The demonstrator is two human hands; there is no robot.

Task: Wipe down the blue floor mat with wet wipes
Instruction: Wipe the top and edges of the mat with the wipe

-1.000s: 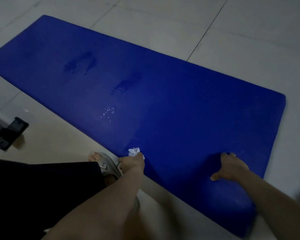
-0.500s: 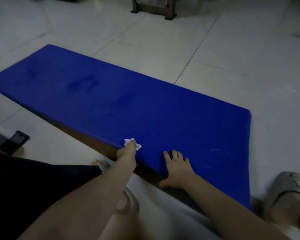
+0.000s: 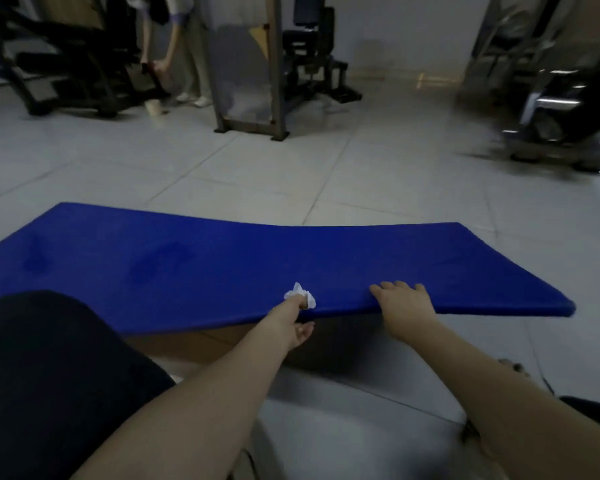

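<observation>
The blue floor mat (image 3: 222, 265) stretches across the tiled floor, its near edge raised off the ground with shadow beneath. My left hand (image 3: 293, 322) grips that near edge, thumb on top and fingers below, with a crumpled white wet wipe (image 3: 300, 293) pinched against the mat. My right hand (image 3: 404, 304) grips the same edge a little to the right, its fingers lying over the top surface. Darker damp patches show on the mat's left part.
Gym machines (image 3: 70, 67) stand at the back left, where another person (image 3: 181, 46) bends over. A metal frame (image 3: 250, 71) stands behind the mat and more equipment (image 3: 561, 98) at the right. My dark-clothed knee (image 3: 49, 375) fills the lower left. Tiled floor (image 3: 326, 168) lies beyond the mat.
The mat's near edge has come up off the floor in both hands. My right hand slid left along the edge toward the left hand. The view tilted up to the room.
</observation>
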